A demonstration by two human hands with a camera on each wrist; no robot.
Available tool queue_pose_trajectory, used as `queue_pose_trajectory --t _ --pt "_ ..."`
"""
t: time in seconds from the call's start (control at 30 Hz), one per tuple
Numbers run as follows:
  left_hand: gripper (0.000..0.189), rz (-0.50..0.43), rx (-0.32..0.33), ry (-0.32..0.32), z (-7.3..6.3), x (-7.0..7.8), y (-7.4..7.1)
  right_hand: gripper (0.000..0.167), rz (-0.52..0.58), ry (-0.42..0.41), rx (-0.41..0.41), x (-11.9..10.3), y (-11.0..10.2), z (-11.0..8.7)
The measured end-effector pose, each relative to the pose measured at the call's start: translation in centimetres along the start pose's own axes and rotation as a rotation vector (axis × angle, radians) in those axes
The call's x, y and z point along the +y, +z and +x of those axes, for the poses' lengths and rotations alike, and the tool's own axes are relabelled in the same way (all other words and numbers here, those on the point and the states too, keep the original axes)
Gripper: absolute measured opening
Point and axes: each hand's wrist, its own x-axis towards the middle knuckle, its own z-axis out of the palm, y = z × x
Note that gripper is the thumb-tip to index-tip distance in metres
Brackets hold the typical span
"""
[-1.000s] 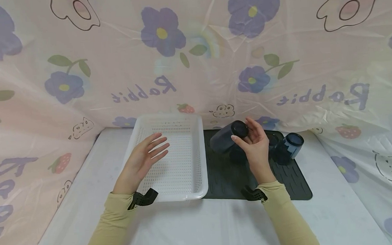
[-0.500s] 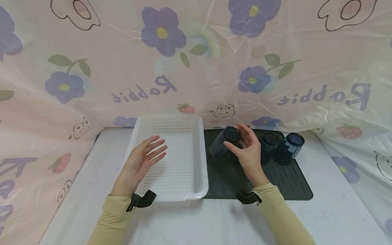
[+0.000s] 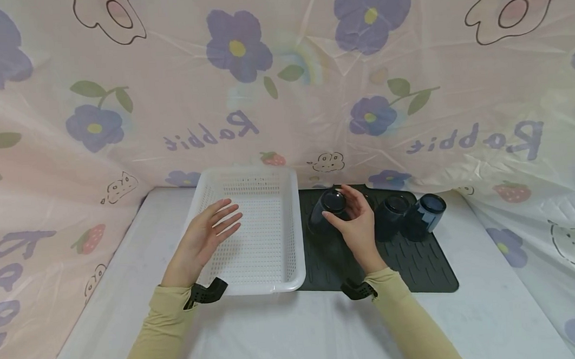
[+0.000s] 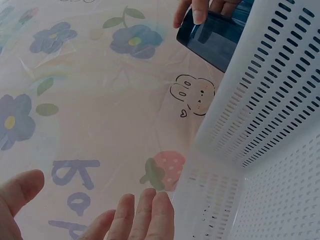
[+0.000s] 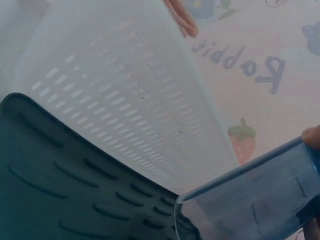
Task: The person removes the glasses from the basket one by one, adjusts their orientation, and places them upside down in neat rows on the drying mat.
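Note:
In the head view my right hand (image 3: 360, 227) grips a dark blue see-through glass (image 3: 323, 216) near its base, thumb in front and fingers behind. The glass is upside down and leans a little, low over the left part of a dark ridged drying mat (image 3: 328, 272). Its mouth rim is right at the mat in the right wrist view, where the glass (image 5: 250, 195) looks clear blue. My left hand (image 3: 203, 235) holds nothing; its fingers are extended above a white perforated plastic basket (image 3: 298, 255).
Two more dark blue glasses stand upside down on the mat, one (image 3: 391, 220) just right of my right hand and another (image 3: 428, 215) beyond it. Part of a further dark glass shows behind my fingers. A patterned curtain (image 3: 284, 109) hangs close behind the white table (image 3: 315, 330).
My right hand has moved left and slightly down with the glass, which has tipped from strongly slanted to nearly upright. My left hand has barely shifted.

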Motion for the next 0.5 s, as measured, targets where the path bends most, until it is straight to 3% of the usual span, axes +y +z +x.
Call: queue_pose_trajectory --t 0.5 --pt "0.044 -0.021 0.036 0.004 0.2 0.6 -1.3 0.068 -0.009 -0.058 0.022 1.3 0.4 0.1"
